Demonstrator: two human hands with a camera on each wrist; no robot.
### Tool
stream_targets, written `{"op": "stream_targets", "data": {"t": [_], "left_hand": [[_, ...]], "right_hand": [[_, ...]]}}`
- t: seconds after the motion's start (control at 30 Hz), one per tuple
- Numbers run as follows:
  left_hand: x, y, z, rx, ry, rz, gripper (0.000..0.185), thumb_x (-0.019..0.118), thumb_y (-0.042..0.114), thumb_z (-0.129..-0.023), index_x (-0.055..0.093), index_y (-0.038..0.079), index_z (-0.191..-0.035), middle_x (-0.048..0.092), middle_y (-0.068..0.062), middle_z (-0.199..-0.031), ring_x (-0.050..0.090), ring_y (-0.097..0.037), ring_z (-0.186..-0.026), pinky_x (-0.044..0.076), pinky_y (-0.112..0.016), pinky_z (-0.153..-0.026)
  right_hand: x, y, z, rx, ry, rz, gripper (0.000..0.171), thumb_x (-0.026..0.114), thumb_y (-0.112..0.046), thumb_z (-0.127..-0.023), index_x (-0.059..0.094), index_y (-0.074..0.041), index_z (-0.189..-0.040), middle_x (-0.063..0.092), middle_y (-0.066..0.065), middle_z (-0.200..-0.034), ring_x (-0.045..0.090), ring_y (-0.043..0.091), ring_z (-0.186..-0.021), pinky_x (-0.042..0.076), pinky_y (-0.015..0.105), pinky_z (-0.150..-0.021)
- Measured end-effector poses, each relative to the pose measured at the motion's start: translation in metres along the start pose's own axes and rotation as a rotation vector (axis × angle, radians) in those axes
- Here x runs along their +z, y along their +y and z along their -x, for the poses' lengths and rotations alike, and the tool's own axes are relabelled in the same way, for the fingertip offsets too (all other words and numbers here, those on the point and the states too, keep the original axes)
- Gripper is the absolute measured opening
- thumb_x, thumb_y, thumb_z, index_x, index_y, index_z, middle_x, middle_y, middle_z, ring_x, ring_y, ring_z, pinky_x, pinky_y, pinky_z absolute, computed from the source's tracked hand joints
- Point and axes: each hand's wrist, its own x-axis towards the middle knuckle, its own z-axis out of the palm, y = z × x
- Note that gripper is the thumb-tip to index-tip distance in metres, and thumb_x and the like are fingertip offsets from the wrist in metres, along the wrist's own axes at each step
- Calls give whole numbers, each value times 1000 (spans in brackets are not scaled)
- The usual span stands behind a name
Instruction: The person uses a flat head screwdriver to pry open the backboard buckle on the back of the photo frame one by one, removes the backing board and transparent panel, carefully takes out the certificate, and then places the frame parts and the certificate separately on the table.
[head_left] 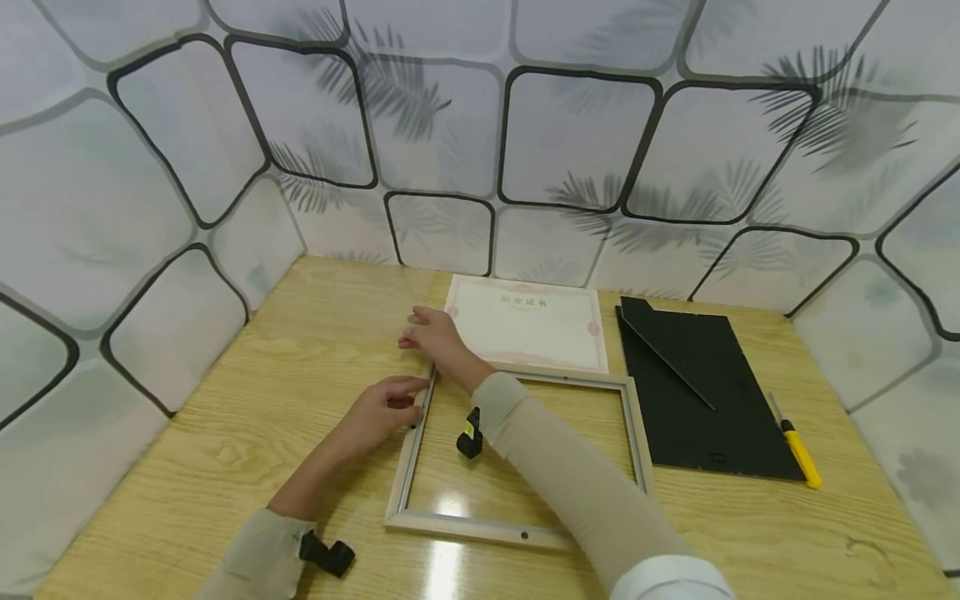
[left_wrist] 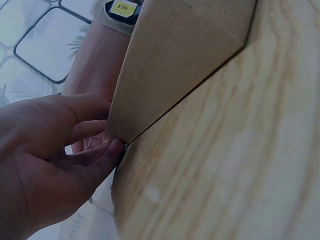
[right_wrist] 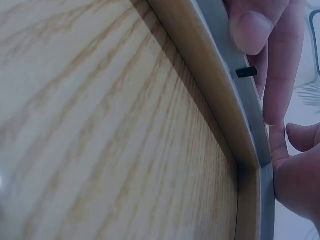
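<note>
In the head view a pale wooden picture frame (head_left: 408, 475) lies back-up on the table. My left hand (head_left: 382, 412) grips its left rail with bent fingers. The right wrist view shows the left thumb (right_wrist: 252, 32) on the rail beside a small black tab (right_wrist: 246, 72). Left fingertips (left_wrist: 116, 146) meet the rail's end in the left wrist view. My right arm crosses over the frame. Past the far left corner, my right hand (head_left: 438, 337) has its fingers pointing left, nothing seen in them; close by, the right wrist view shows the right hand (right_wrist: 300, 182) beyond that corner.
Behind the frame lies a white certificate sheet (head_left: 525, 325) with a pink border. To the right are a black backing board (head_left: 720, 375) with a slanted flap and a yellow-handled screwdriver (head_left: 798, 454). A patterned wall covering (head_left: 442, 233) borders the table (head_left: 262, 400).
</note>
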Motion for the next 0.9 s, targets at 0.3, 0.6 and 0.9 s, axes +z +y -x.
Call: {"op": "stream_targets", "data": {"t": [0.3,0.6,0.9], "left_hand": [[1,0,-1,20,-2,-3,49,65,19,-97,57,11,-145,44,-14,-155,56,-37,-128,51,-48,-103],[0,1,0,36,-4,-5,49,64,18,-98,55,7,-145,44,-18,-154,56,-38,-127,53,-46,-100],[0,1,2,10,-2,0,49,64,19,-98,55,9,-145,43,-15,-155,54,-37,-129,53,-46,-100]], "right_hand": [[-5,0,-3,4,7,-6,61,56,6,-98,33,2,-155,52,24,-146,71,35,-102,60,30,-85],[-10,7,-5,-36,69,288,56,66,-5,-97,45,5,-148,74,15,-105,73,15,-75,61,27,-73],[-9,4,2,-188,119,779,36,66,-16,-98,66,1,-130,77,5,-92,72,14,-78,55,24,-68]]}}
